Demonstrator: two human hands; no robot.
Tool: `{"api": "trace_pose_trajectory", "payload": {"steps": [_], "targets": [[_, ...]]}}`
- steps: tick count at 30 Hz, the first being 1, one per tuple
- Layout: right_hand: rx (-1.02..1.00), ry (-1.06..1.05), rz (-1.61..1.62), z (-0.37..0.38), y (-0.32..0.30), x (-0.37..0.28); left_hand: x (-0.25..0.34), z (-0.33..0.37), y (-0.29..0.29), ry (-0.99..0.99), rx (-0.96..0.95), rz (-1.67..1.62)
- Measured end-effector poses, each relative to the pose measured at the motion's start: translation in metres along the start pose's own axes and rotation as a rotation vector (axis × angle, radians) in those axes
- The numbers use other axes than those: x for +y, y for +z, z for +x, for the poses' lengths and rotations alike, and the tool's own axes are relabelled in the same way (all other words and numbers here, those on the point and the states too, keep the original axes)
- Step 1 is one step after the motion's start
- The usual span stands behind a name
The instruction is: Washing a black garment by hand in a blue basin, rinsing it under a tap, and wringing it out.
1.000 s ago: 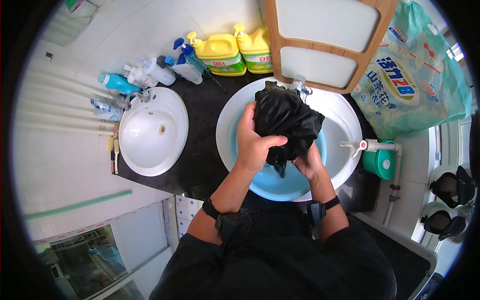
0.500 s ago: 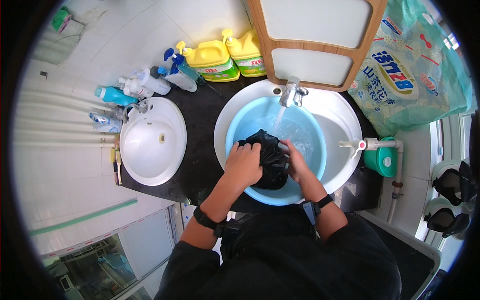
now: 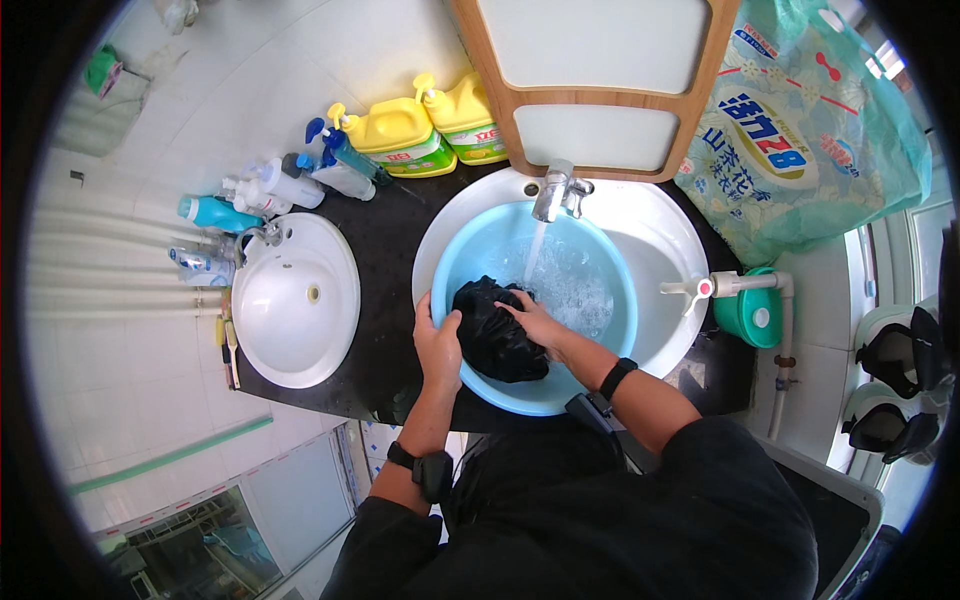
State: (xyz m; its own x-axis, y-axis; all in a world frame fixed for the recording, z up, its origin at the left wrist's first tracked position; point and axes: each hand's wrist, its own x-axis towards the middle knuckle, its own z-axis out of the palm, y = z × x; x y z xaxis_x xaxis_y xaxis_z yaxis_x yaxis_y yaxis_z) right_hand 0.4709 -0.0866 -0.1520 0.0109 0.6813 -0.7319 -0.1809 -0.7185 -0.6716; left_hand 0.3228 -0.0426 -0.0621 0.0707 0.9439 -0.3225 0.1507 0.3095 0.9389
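Bunched wet black cloth (image 3: 497, 338) lies in the left part of a light blue plastic basin (image 3: 628, 300), partly in the water. My left hand (image 3: 437, 347) is closed over the basin's left rim, thumb on the inside and fingers on the outside. On the cloth's right side, my right hand (image 3: 538, 326) grips it with bent fingers. From the chrome faucet (image 3: 553, 190) above the basin, water runs in and bubbles up behind my right hand. The basin sits in a white oval sink (image 3: 665, 270).
Left of the basin is a smaller white washbasin (image 3: 335, 300) in the black countertop (image 3: 392, 240). Yellow pump jugs (image 3: 395, 135) and several bottles line the wall. A wood-framed panel (image 3: 600, 90) rises behind the faucet. At right are a bulky printed bag (image 3: 800, 150), a white tap (image 3: 690, 289) and a green container (image 3: 750, 312).
My left hand has left the cloth and moved left onto the basin rim. The cloth is lower and farther left, with my right hand shifted left onto it. Water still runs.
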Motion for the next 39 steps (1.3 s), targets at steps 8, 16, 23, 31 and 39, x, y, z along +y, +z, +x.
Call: {"api": "trace_pose_trajectory", "payload": {"steps": [8, 16, 23, 31, 39], "targets": [[-0.365, -0.110, 0.571, -0.021, 0.007, -0.022, 0.034, -0.041, 0.025, 0.212, -0.036, -0.034], [-0.629, -0.222, 0.824, -0.047, 0.030, -0.048, 0.084, -0.070, 0.033, 0.572, -0.075, 0.428], [-0.740, -0.230, 0.952, -0.019, 0.046, -0.041, 0.098, -0.086, 0.033, 0.855, -0.103, 0.713], [-0.710, -0.210, 0.943, 0.003, 0.043, -0.032, 0.092, -0.084, 0.027, 0.906, -0.127, 0.663], [-0.239, -0.689, 0.474, -0.021, -0.021, -0.024, 0.052, -0.056, 0.022, 0.342, -0.018, 0.061]]}}
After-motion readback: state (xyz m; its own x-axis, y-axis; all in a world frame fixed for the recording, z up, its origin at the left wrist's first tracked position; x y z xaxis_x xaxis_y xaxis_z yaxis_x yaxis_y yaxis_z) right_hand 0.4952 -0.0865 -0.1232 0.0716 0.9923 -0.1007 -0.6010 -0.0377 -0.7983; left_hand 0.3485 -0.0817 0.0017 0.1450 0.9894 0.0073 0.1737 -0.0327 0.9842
